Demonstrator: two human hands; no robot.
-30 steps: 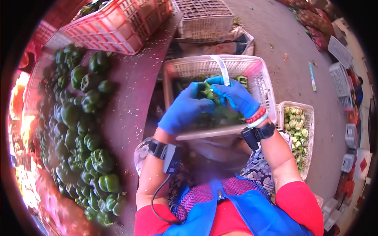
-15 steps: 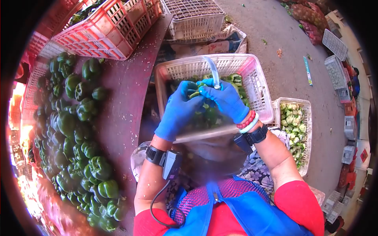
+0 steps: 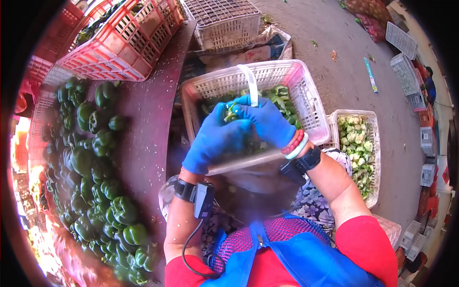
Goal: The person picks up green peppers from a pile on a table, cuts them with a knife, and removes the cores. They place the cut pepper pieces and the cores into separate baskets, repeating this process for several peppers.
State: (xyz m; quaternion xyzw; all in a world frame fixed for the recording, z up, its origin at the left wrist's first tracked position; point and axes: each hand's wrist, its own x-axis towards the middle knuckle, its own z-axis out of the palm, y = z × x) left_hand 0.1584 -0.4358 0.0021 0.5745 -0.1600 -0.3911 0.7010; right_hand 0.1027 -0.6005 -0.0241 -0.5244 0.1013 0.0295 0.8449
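Both hands wear blue gloves and meet over a white plastic basket (image 3: 306,95) that holds cut green pepper pieces. My left hand (image 3: 213,138) cups a green bell pepper (image 3: 232,114), mostly hidden by the fingers. My right hand (image 3: 265,119) grips a knife with a pale blade (image 3: 250,86) that sticks up above the fingers, its lower end at the pepper. Black bands with small devices sit on both wrists.
A dark red table (image 3: 148,129) at left carries a heap of whole green peppers (image 3: 91,167). Red crates (image 3: 124,43) stand at its far end. A second white basket (image 3: 358,153) at right holds pale pepper cores. Another white crate (image 3: 224,21) lies on the concrete beyond.
Both hands with the pepper and the knife have stayed together over the basket, turning slightly. The view has drifted, so everything sits a little higher and further left.
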